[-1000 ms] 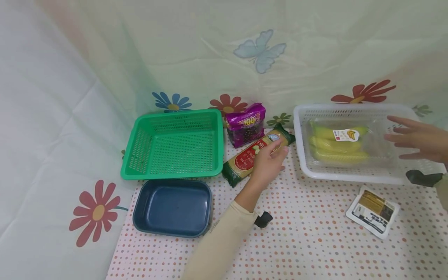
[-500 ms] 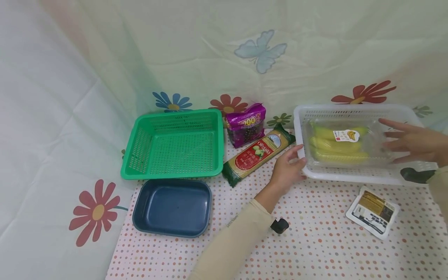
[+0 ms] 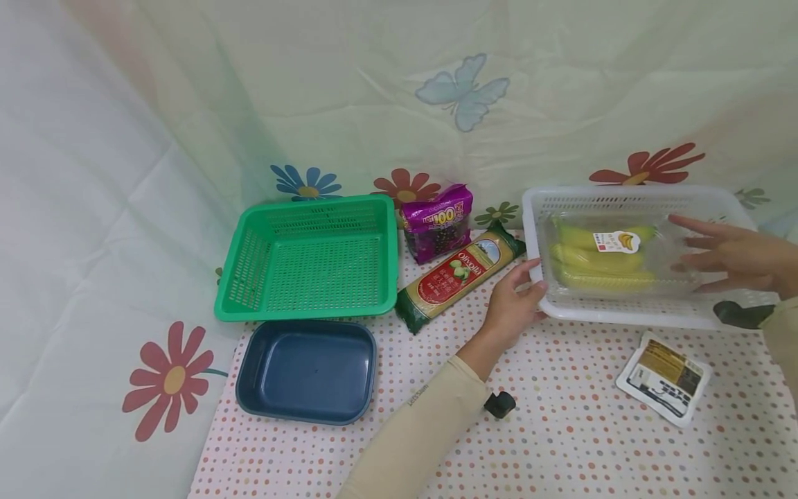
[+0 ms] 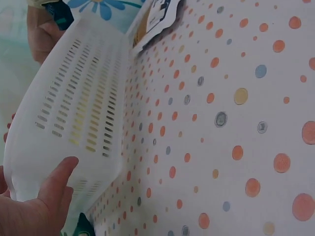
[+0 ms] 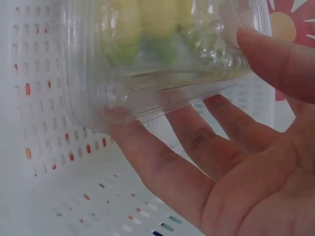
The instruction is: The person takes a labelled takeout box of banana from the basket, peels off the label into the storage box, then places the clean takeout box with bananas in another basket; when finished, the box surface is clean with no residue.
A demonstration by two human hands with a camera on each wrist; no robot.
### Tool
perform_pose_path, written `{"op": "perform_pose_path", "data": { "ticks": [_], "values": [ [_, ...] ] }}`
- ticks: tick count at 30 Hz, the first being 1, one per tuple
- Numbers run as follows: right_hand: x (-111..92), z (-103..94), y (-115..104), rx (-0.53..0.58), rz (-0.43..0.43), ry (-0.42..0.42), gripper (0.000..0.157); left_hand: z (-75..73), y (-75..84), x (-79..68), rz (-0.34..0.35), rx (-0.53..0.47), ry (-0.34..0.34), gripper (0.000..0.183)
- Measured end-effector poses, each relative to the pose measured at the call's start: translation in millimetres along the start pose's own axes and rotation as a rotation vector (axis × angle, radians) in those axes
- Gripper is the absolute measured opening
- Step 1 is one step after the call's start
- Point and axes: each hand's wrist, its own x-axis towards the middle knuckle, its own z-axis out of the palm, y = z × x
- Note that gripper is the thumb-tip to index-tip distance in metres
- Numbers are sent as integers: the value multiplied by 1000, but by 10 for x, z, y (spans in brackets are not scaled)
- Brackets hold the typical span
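Observation:
A white perforated basket (image 3: 630,317) stands at the right in the head view. In it lies a clear plastic box of bananas (image 3: 598,258) with a white label. My left hand (image 3: 512,302) holds the basket's left rim near the front corner; in the left wrist view its thumb lies against the outer wall. My right hand (image 3: 736,258) grips the right end of the banana box, fingers at its underside and thumb on the opposite side, as the right wrist view shows. The box looks tilted there. Left of my left hand lies a pack of spaghetti (image 3: 458,276).
A purple snack bag (image 3: 439,222) leans by the back curtain. At the left stand a green basket (image 3: 312,313) and a dark blue tray (image 3: 314,371). A flat white-edged packet (image 3: 664,378) lies in front of the white basket on the dotted tablecloth (image 3: 548,416).
My left hand has moved right from over the spaghetti pack to the white basket's rim. My right hand has shifted left onto the end of the banana box.

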Motion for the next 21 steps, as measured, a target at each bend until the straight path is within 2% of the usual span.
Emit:
{"op": "perform_pose_path", "data": {
  "ticks": [12, 21],
  "values": [
    [-8, 5, 11, -21, -39, 23, 101, -5, -21, -14, 25, 24, 14, 41],
    [-98, -23, 40, 8, -11, -8, 101, -27, -42, 10, 0, -41, 16, 42]
  ]
}}
